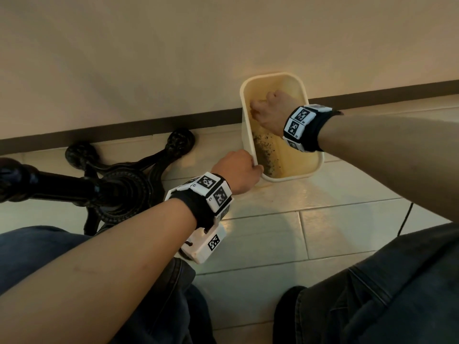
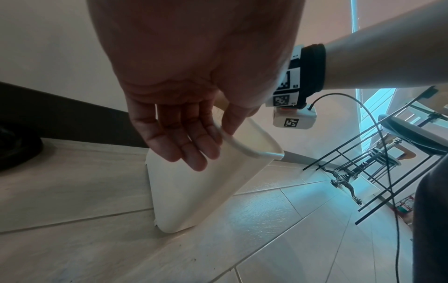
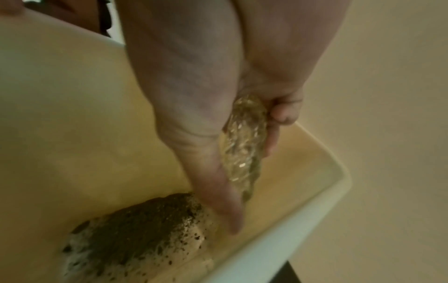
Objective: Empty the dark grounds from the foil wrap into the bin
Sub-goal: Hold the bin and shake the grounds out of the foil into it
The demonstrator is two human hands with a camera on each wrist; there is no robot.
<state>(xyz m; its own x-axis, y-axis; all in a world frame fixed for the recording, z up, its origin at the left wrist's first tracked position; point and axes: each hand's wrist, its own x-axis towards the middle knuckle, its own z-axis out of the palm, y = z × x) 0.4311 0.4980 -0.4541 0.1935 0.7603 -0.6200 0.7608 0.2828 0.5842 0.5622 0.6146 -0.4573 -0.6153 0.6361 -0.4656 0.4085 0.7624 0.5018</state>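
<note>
A cream plastic bin (image 1: 249, 145) stands tipped on the tiled floor against the wall. My left hand (image 1: 244, 168) pinches its near rim, thumb inside and fingers flat on the outer wall (image 2: 189, 191). My right hand (image 1: 268, 111) is down inside the bin and grips a crumpled foil wrap (image 3: 244, 141), which points down between thumb and fingers. Dark grounds (image 3: 140, 229) lie heaped in the bin's low corner and speckle its inner wall (image 1: 267, 151). In the head view my hand hides the foil.
A black ornate table base (image 1: 119, 184) stands left of the bin. A dark baseboard (image 1: 149, 122) runs along the wall behind. My knees in dark jeans (image 1: 385, 294) frame the tiled floor. A thin cable (image 2: 387, 153) and a black wire rack (image 2: 363, 172) are at the right.
</note>
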